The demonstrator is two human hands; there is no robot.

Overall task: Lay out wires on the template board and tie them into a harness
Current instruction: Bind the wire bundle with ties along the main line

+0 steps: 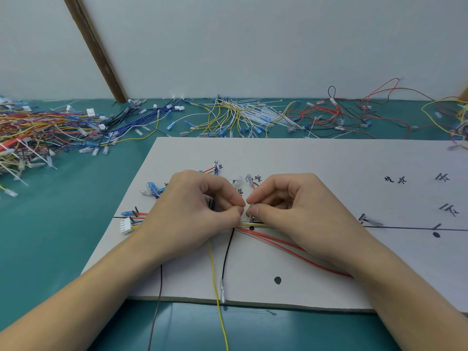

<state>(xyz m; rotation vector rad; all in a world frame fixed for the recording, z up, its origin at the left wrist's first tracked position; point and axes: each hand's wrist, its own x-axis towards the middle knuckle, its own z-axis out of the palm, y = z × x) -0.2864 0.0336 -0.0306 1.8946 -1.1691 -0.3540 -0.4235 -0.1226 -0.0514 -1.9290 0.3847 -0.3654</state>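
Left hand [200,211] and right hand [288,211] pinching a cable tie [252,216] over the wire bundle [255,224] mid template board [329,158]. Several wires laid; tying apparently just begun. Right-side marks still bare.

Left hand [195,211] and right hand [298,209] meet, fingers [235,198] pinched.

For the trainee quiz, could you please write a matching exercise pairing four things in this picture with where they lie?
Things:
1. white connector
2. yellow wire
3. cable ties
4. red wires

Places:
A. running off the board's near edge
B. under the right hand
C. at the board's left edge
D. on the green table behind the board

Pairs: 1-C, 2-A, 3-D, 4-B
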